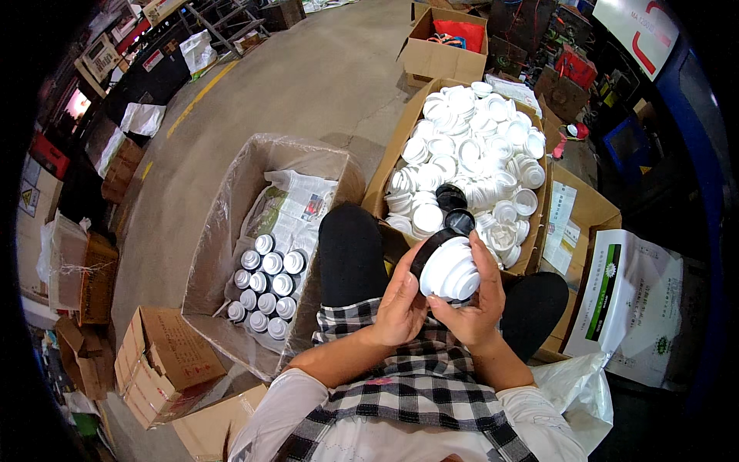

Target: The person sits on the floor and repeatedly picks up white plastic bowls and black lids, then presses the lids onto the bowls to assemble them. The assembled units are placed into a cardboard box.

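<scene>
Above my lap I hold a round white plastic part (454, 271) with stepped rings and a black rim (428, 252), tilted on its side. My left hand (396, 308) grips its left edge, with the thumb against the rim. My right hand (479, 308) wraps round the right side, thumb low on the white face. Just beyond my hands, an open cardboard box (382, 179) is heaped with similar white parts (471, 154). Two black round parts (449, 197) lie on the near part of that heap. Fingertips behind the held part are hidden.
At my left stands a plastic-lined carton (206, 250) with newspaper (289, 206) and several rows of white-and-black parts (271, 263). Closed cardboard boxes (173, 358) sit below it. A white printed package (643, 308) lies right; a box with red contents (419, 54) stands farther off.
</scene>
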### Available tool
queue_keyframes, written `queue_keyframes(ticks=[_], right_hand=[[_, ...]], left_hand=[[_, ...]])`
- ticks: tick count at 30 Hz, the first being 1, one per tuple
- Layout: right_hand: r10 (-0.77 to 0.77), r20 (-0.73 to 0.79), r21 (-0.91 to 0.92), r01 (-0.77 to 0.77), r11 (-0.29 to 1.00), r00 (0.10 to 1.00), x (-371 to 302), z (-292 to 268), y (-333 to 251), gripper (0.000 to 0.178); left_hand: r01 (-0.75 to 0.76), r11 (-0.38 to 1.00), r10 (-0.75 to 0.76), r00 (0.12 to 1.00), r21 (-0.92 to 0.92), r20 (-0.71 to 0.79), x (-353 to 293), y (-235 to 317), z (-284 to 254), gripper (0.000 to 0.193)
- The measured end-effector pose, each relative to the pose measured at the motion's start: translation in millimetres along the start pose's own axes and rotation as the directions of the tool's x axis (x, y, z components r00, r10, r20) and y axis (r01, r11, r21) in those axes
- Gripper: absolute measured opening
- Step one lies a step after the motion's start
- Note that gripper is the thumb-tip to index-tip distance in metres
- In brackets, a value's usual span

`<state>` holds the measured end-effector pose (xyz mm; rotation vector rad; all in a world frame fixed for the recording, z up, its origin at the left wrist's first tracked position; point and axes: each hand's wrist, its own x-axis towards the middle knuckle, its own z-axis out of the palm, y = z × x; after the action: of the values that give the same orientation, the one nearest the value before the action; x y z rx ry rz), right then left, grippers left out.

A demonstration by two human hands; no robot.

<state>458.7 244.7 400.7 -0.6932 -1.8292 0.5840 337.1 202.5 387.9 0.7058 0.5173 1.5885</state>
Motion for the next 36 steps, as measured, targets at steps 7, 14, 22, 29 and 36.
queue_keyframes(ticks=[7,14,22,29,36], right_hand=[[-0.02,0.038,-0.059,0.022,0.998,0.999,-3.4,8.1,8.0,0.077],[0.355,0.162,0.604,-0.377,0.702,0.921,-2.0,14.0,34.4,0.076],[0.666,0.015,0.63,-0.524,0.573,0.746,-10.8,33.3,66.2,0.049],[0.466,-0.09,0.018,-0.467,0.884,0.88,-27.6,52.5,96.3,0.05],[0.713,0.305,0.598,-0.71,0.373,0.631,-22.0,50.5,113.0,0.074]], left_hand=[[-0.089,0.995,0.087,0.996,0.044,0.031,3.2,-5.0,-12.7,0.054],[-0.047,0.954,0.075,0.994,0.295,-0.083,13.7,-4.9,-27.5,0.054],[-0.179,0.748,0.253,0.967,0.64,-0.025,5.8,-49.9,-31.3,0.055],[-0.143,0.688,0.293,0.952,0.712,-0.093,13.2,-48.7,-47.3,0.047],[-0.171,0.913,0.366,0.748,0.372,-0.554,32.6,38.8,-138.3,0.046]])
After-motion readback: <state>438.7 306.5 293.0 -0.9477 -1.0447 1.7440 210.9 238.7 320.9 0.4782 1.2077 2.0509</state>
